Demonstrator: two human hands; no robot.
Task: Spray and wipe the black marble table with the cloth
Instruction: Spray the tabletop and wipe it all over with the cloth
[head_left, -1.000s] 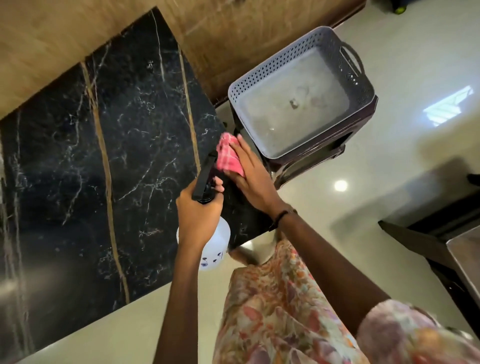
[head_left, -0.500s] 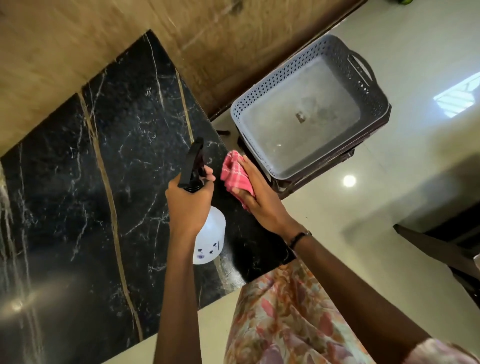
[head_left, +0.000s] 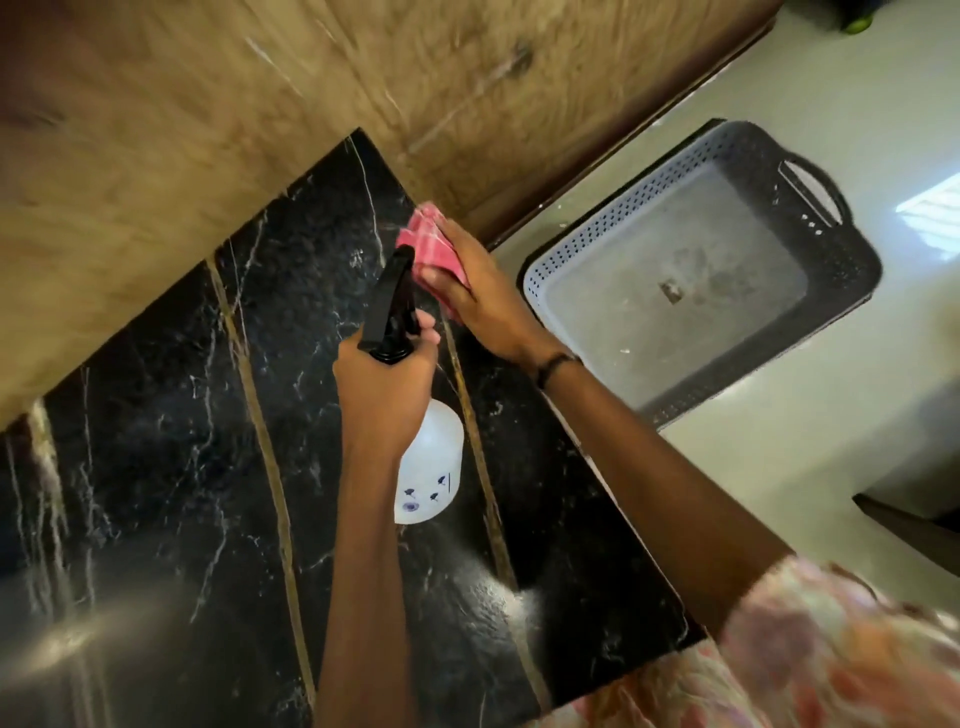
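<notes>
Table: black marble slab w/ white veining and tan-gold seams, fills lower left of view; bright glare patches at bottom left and near front edge. Far edge meets a brown wood-grain wall. Pale floor to the right.

Basket: grey perforated plastic, loop handle at far end, sits on the floor just off the table's right edge. Looks empty apart from a small dark mark on its bottom; can't tell what that is.

Bottle: white translucent body, black trigger head pointing toward the far edge. Held over mid-table; can't tell if base touches the slab. Small dark-blue printed marks near the base, too small to read. No brand legible.

Cloth: pink, checked, bunched, on the table near the far right corner, just beyond the trigger nozzle.

Left hand: fingers wrapped tight round the bottle neck below the trigger; bottle body hangs below the fist.

Right hand: fingers laid flat over the cloth, pressing it onto the slab; cloth sticks out past the fingertips toward the wall. Dark band on the wrist. Floral sleeve at lower right.

Hands close together, apart by a narrow gap.
</notes>
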